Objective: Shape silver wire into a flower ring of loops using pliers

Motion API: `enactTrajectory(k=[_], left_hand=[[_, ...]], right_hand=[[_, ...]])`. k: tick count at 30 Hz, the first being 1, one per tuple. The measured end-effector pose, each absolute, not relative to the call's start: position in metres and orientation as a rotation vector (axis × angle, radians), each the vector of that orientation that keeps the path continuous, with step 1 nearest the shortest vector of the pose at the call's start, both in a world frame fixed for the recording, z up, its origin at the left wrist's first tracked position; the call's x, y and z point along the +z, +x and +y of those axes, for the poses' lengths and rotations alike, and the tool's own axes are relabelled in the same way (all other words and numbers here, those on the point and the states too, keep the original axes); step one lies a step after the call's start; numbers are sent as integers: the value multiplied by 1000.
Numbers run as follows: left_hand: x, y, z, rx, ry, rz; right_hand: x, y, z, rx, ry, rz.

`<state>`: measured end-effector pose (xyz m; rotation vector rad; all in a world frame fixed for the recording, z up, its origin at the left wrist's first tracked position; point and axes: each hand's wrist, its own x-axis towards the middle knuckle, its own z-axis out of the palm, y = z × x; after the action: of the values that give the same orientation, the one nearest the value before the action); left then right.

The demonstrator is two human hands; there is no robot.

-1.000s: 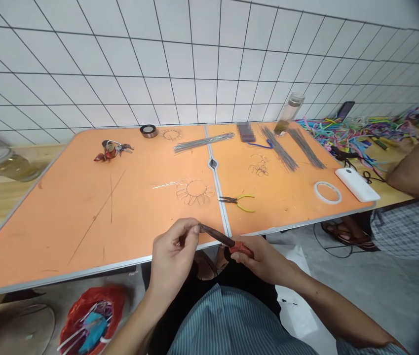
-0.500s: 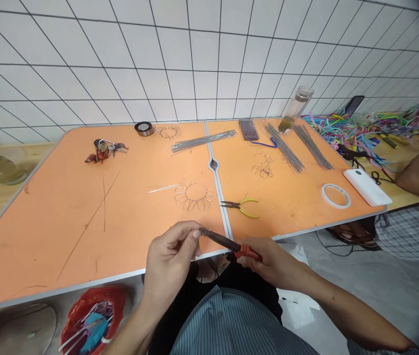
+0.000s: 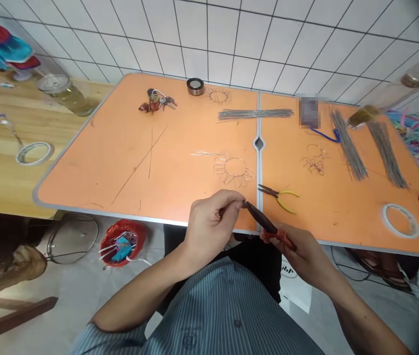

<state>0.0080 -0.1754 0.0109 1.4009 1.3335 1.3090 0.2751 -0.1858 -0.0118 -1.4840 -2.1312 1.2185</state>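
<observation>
My right hand (image 3: 303, 249) is wrapped round the red handles of a pair of dark-jawed pliers (image 3: 263, 218), held over the table's front edge. At the tip of the jaws, the thumb and forefinger of my left hand (image 3: 212, 222) are pinched together. Whatever lies between those fingertips is too small to make out. Just beyond my hands is a flower-shaped ring of bent wire (image 3: 227, 176), with a few straight wires (image 3: 207, 153) beside it. Yellow-handled pliers (image 3: 278, 194) lie right of it, across the table seam.
Bundles of straight wire (image 3: 255, 114) lie at the back and right. Small wire shapes (image 3: 313, 165), a tape roll (image 3: 400, 220), keys (image 3: 157, 101) and a tilted glass bottle (image 3: 390, 96) are on the orange table (image 3: 94, 167). A red-lined bin (image 3: 123, 242) stands on the floor at left.
The view has swung left, bringing in more of the wooden table at that side. Both hands keep nearly the same pose, with the pliers' tip still at my left fingertips.
</observation>
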Motion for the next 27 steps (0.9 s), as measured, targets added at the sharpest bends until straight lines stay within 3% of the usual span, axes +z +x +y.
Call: enactTrajectory(k=[27], left_hand=[[11, 11, -178, 1261, 1205, 1256]], right_hand=[[-10, 269, -178, 1026, -1527, -2231]])
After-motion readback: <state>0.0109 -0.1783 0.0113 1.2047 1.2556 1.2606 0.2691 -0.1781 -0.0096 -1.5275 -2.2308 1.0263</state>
